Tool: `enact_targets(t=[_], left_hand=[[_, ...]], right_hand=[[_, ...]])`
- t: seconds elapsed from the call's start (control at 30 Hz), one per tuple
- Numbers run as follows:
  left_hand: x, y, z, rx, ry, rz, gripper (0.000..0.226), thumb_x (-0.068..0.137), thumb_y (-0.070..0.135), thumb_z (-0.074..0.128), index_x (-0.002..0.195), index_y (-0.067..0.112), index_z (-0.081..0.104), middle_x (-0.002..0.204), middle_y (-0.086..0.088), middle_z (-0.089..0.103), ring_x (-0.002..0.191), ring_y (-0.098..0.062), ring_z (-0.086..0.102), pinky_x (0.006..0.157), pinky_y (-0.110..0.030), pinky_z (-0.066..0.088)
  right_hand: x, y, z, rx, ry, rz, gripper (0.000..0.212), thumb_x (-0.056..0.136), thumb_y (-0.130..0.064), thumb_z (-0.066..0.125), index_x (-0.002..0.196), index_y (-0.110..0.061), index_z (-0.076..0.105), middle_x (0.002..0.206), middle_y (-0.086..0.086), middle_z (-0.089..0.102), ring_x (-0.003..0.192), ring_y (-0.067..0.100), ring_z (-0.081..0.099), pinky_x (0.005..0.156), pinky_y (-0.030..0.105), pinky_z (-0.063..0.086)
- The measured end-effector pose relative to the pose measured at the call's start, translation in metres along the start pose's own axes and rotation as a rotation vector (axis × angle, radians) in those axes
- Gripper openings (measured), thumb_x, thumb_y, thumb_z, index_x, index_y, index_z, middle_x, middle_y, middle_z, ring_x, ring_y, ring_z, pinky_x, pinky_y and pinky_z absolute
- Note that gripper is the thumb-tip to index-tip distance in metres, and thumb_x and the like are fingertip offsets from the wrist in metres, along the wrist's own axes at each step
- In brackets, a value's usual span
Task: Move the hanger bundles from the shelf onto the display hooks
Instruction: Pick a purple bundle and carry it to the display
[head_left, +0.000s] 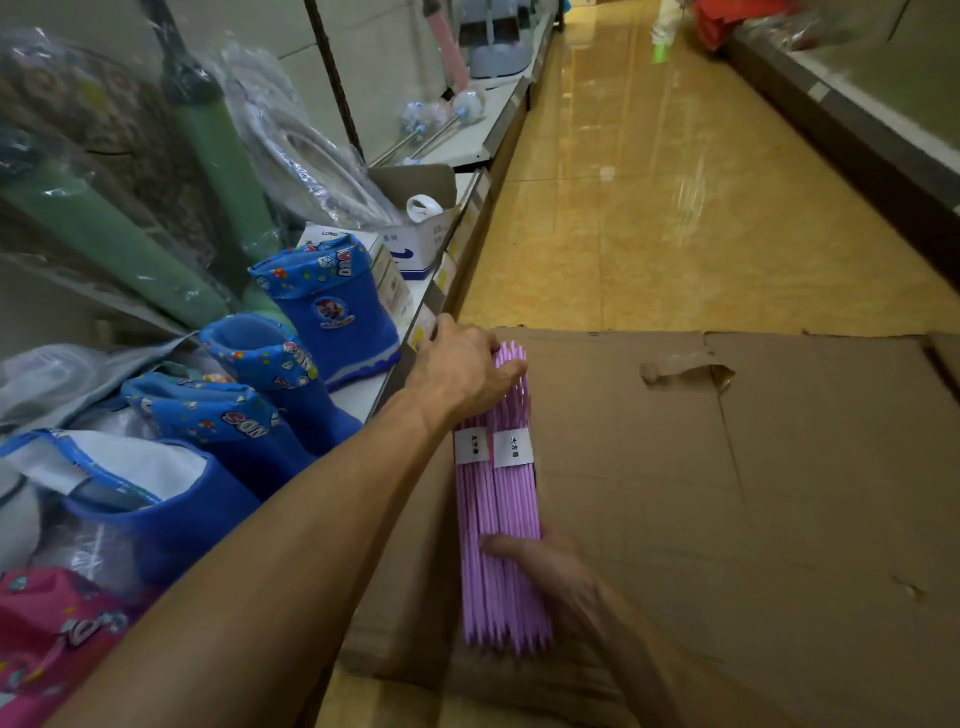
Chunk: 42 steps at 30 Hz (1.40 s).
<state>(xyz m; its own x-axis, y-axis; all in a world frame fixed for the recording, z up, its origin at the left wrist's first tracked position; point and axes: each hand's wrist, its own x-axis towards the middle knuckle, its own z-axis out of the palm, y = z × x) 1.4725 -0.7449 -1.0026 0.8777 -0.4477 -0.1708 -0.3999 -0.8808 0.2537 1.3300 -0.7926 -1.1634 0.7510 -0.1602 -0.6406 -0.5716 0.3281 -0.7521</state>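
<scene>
Head view shows us two pink hanger bundles (498, 519) held side by side between our hands, each wrapped with a white paper label (511, 448). They hang in front of a flattened brown cardboard sheet (753, 493) that covers the aisle floor (675, 208), just off the edge of the shelf (410, 358) on the left. Our left hand (462, 374) reaches across from the shelf side and is clamped over the far end of the bundles, fingers curled over the top and thumb on the right edge. Our right hand (545, 558) grips the near half from the right, thumb lying across the front of the rods and the fingers hidden behind them; the near tips of the bundles stick out past it towards us. On the shelf beside our left forearm stand blue printed boots (332, 306), with a pink one (47, 623) at the bottom corner. Green rolls (218, 156) in plastic lean further back, next to a white box (415, 244).
</scene>
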Motion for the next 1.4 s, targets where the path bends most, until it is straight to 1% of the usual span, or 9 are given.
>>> enact_targets(t=[0.13,0.37,0.53,0.63,0.8,0.97,1.07,1.2,1.4], left_hand=[[-0.005,0.021,0.007,-0.33,0.113,-0.001,0.056,0.088,0.064,0.056,0.125,0.022,0.061,0.131,-0.011,0.051,0.097,-0.023,0.065,0.081,-0.041,0.059],[-0.026,0.043,0.012,-1.348,-0.057,-0.368,0.022,0.092,0.037,0.068,0.088,0.018,0.057,0.094,-0.01,0.069,0.086,-0.021,0.061,0.073,-0.031,0.045],[-0.04,0.067,0.035,-1.531,-0.156,-0.427,0.025,0.089,0.038,0.071,0.083,0.016,0.061,0.069,-0.003,0.06,0.062,-0.016,0.051,0.062,-0.026,0.043],[-0.046,0.084,0.055,-1.571,-0.104,-0.355,0.025,0.092,0.04,0.067,0.102,0.017,0.068,0.086,-0.002,0.072,0.062,-0.009,0.067,0.05,-0.019,0.048],[-0.052,0.097,0.08,-1.772,-0.054,-0.291,0.042,0.089,0.032,0.072,0.128,0.019,0.062,0.124,-0.008,0.069,0.112,-0.024,0.067,0.1,-0.044,0.051],[-0.06,0.097,0.083,-1.834,-0.101,-0.306,0.044,0.092,0.033,0.068,0.13,0.012,0.062,0.119,-0.013,0.072,0.11,-0.029,0.069,0.103,-0.049,0.05],[-0.061,0.101,0.082,-1.86,-0.108,-0.313,0.054,0.093,0.033,0.067,0.14,0.01,0.054,0.125,-0.014,0.069,0.112,-0.029,0.068,0.103,-0.049,0.05],[-0.063,0.111,0.079,-1.842,-0.145,-0.275,0.026,0.099,0.031,0.057,0.101,0.007,0.069,0.084,-0.011,0.077,0.074,-0.021,0.075,0.079,-0.039,0.055],[-0.062,0.12,0.083,-1.833,-0.2,-0.25,0.059,0.101,0.035,0.052,0.049,0.02,0.076,0.066,-0.005,0.075,0.059,-0.016,0.072,0.074,-0.035,0.053]], right_hand=[[-0.013,-0.016,-0.053,-0.109,0.022,0.024,0.075,0.051,-0.037,0.095,0.115,-0.014,0.064,0.104,0.01,0.075,0.096,0.029,0.072,0.09,0.049,0.058],[-0.039,-0.046,-0.14,-0.359,-0.092,0.043,0.061,0.067,-0.031,0.092,0.119,-0.015,0.065,0.106,0.007,0.075,0.097,0.024,0.072,0.088,0.037,0.058],[-0.056,-0.047,-0.176,-0.471,-0.151,0.047,0.065,0.061,-0.039,0.094,0.117,-0.02,0.068,0.107,0.004,0.076,0.1,0.022,0.072,0.092,0.04,0.058],[-0.063,-0.043,-0.188,-0.491,-0.134,0.032,0.058,0.063,-0.037,0.092,0.113,-0.02,0.069,0.105,0.003,0.076,0.098,0.021,0.072,0.089,0.036,0.058],[-0.067,-0.033,-0.195,-0.577,-0.09,-0.012,0.043,0.071,-0.035,0.089,0.107,-0.03,0.066,0.105,-0.004,0.071,0.096,0.012,0.068,0.084,0.027,0.057],[-0.068,-0.026,-0.193,-0.633,-0.088,-0.021,0.043,0.072,-0.037,0.087,0.103,-0.036,0.057,0.105,-0.009,0.064,0.094,0.006,0.062,0.073,0.017,0.051],[-0.065,-0.021,-0.189,-0.655,-0.044,-0.051,0.086,0.059,-0.05,0.091,0.131,-0.03,0.048,0.115,-0.009,0.061,0.103,0.01,0.061,0.089,0.03,0.055],[-0.067,-0.023,-0.177,-0.691,0.037,-0.119,0.111,0.055,-0.055,0.09,0.145,-0.036,0.027,0.125,-0.011,0.051,0.111,0.011,0.055,0.096,0.036,0.05],[-0.064,-0.009,-0.138,-1.024,0.363,-0.093,0.138,0.063,-0.067,0.078,0.154,-0.03,-0.019,0.154,0.009,0.021,0.139,0.032,0.031,0.11,0.051,0.033]])
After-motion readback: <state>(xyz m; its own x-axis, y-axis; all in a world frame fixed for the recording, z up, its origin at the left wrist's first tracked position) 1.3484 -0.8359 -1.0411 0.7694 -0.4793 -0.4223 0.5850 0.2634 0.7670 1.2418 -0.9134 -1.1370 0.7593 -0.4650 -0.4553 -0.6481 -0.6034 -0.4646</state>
